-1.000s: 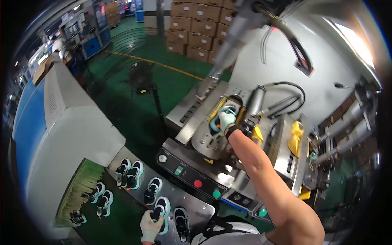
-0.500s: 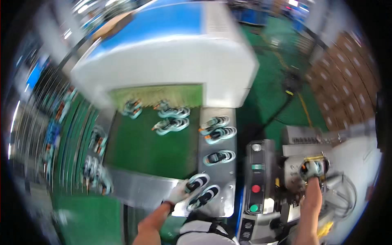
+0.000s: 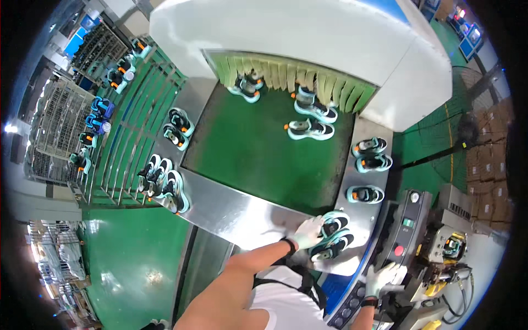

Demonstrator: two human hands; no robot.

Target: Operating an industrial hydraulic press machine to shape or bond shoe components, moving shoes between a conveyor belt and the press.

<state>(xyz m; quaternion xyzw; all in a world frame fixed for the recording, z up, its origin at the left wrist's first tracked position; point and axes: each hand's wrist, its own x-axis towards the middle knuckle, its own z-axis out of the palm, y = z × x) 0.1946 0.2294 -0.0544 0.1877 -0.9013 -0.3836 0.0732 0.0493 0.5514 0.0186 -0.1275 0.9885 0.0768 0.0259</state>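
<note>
White-gloved left hand (image 3: pixel 308 233) touches the black-and-mint fabric sneaker (image 3: pixel 335 223) right of lower centre; can't tell if its fingers are clamped. White-gloved right hand (image 3: pixel 381 278), lower right: fingers look apart. I'd grip low and firm.

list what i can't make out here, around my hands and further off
All in the head view:
Inside of the white machine: hidden by its green strip curtain.
Palm of the left hand: behind its own back, so grip on the shoe is unclear.
Lower end of the control panel: covered by the right hand, so contact is unclear.
Contents of the wire cages: too small, blurred.
Right forearm: cut off by the lower edge.
</note>
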